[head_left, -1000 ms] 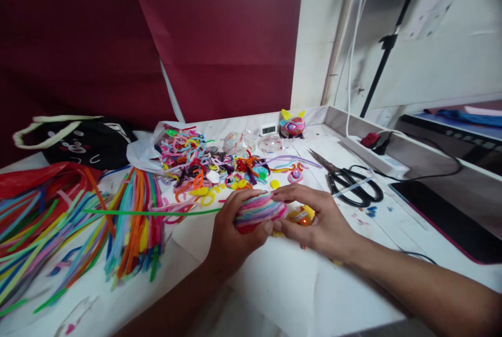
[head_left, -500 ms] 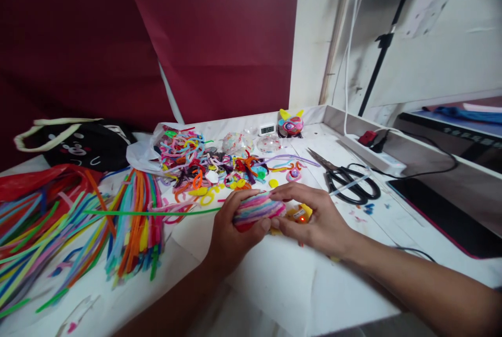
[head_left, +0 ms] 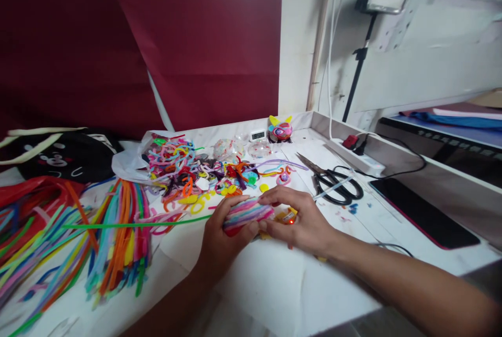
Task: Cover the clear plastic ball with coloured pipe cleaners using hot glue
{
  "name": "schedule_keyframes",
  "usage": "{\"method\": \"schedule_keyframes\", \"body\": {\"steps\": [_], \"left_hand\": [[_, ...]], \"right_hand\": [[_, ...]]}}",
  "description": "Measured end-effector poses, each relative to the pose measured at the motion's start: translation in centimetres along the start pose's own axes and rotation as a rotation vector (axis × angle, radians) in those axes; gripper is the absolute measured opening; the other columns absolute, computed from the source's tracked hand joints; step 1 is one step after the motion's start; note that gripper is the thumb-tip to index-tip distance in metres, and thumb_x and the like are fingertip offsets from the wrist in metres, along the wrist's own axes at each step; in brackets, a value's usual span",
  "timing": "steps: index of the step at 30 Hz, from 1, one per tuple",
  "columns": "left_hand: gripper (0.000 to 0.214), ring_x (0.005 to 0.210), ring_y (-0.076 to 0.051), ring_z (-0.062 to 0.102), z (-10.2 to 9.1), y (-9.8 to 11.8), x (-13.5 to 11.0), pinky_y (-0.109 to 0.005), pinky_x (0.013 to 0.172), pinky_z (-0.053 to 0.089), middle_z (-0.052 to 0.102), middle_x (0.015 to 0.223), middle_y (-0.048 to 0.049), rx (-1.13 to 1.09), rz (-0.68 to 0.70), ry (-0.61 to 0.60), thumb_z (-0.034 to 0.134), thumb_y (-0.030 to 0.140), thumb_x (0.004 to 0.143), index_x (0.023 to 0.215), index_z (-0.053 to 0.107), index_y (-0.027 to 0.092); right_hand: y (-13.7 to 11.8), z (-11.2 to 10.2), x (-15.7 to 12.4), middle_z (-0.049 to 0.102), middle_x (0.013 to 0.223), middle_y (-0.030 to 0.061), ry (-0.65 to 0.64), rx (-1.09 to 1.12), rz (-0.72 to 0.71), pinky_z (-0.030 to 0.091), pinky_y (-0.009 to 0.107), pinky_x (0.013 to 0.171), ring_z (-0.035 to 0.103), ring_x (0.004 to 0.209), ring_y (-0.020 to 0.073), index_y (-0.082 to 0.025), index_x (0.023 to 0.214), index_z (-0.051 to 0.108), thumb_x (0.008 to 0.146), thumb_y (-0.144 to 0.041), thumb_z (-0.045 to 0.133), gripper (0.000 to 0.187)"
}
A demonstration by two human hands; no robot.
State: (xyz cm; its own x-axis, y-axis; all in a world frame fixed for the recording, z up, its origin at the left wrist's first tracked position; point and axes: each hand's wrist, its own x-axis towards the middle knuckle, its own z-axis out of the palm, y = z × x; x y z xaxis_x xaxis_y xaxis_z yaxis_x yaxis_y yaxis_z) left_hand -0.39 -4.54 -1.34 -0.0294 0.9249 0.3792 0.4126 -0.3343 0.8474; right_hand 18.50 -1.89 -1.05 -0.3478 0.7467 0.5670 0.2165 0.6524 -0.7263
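Both hands meet over the white table [head_left: 298,295]. My left hand [head_left: 219,235] is closed around a rounded ball wrapped in striped pastel pipe cleaners [head_left: 247,212]. A long green pipe cleaner [head_left: 133,223] runs from the ball out to the left. My right hand [head_left: 301,222] pinches the ball's right end with thumb and fingers. Under that hand lies a small yellow object with a red light [head_left: 289,218].
Long pipe cleaners [head_left: 70,243] lie fanned at the left, partly on a red bag [head_left: 23,190]. Cut curled pieces [head_left: 196,170] are heaped behind the hands. Black scissors [head_left: 333,183], a power strip [head_left: 361,157], a dark tablet [head_left: 423,214], a small clock [head_left: 258,135] and a colourful figure [head_left: 280,129] sit further back.
The view has tilted up and shifted, so everything sits a little lower and to the left. Both hands keep the same hold on the ball.
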Motion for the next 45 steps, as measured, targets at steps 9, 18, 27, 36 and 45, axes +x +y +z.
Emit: {"method": "schedule_keyframes", "body": {"steps": [9, 18, 27, 36, 45], "left_hand": [[0.039, 0.095, -0.024, 0.066, -0.3, -0.4, -0.1, -0.033, 0.081, 0.055, 0.069, 0.106, -0.0072, 0.01, 0.005, -0.024, 0.072, 0.039, 0.072, 0.105, 0.065, 0.02], [0.038, 0.093, -0.023, 0.067, -0.2, -0.6, -0.1, -0.032, 0.079, 0.055, 0.069, 0.105, -0.0057, -0.014, -0.044, -0.034, 0.072, 0.038, 0.073, 0.106, 0.064, 0.021], [0.041, 0.087, -0.021, 0.065, -0.1, -0.6, 0.0, -0.031, 0.077, 0.052, 0.07, 0.099, -0.003, -0.143, -0.145, -0.057, 0.073, 0.043, 0.072, 0.106, 0.064, 0.022], [0.039, 0.092, -0.021, 0.061, -0.2, -1.7, 0.4, -0.029, 0.08, 0.048, 0.068, 0.102, -0.0022, -0.394, -0.204, -0.006, 0.075, 0.039, 0.072, 0.106, 0.067, 0.023], [0.042, 0.091, -0.024, 0.066, -1.0, -0.5, 1.4, -0.031, 0.074, 0.051, 0.071, 0.1, -0.0043, -0.73, -0.28, 0.15, 0.07, 0.038, 0.073, 0.111, 0.064, 0.021]], "right_hand": [[-0.4, 0.0, 0.1, 0.071, 0.098, 0.0059, 0.001, 0.035, 0.023, 0.053, 0.035, 0.082, 0.067, 0.087, 0.0199, -0.021, 0.098, 0.07, 0.073, -0.026, 0.076, 0.027], [-0.4, -0.2, 0.1, 0.07, 0.095, 0.0055, -0.003, 0.031, 0.052, 0.052, 0.035, 0.081, 0.066, 0.085, 0.0196, -0.02, 0.097, 0.07, 0.072, -0.027, 0.077, 0.027], [-0.4, -0.2, 0.3, 0.069, 0.093, 0.007, -0.004, 0.051, 0.056, 0.05, 0.036, 0.081, 0.065, 0.087, 0.0202, -0.017, 0.096, 0.071, 0.074, -0.029, 0.077, 0.026], [-0.6, -0.8, 0.5, 0.068, 0.106, 0.0106, -0.031, 0.033, -0.036, 0.049, 0.035, 0.091, 0.064, 0.101, 0.021, -0.015, 0.107, 0.07, 0.079, -0.027, 0.075, 0.03], [0.3, -1.0, 0.4, 0.07, 0.105, 0.0107, 0.042, -0.089, -0.177, 0.051, 0.034, 0.089, 0.065, 0.1, 0.0204, -0.017, 0.106, 0.067, 0.083, -0.023, 0.071, 0.024]]}}
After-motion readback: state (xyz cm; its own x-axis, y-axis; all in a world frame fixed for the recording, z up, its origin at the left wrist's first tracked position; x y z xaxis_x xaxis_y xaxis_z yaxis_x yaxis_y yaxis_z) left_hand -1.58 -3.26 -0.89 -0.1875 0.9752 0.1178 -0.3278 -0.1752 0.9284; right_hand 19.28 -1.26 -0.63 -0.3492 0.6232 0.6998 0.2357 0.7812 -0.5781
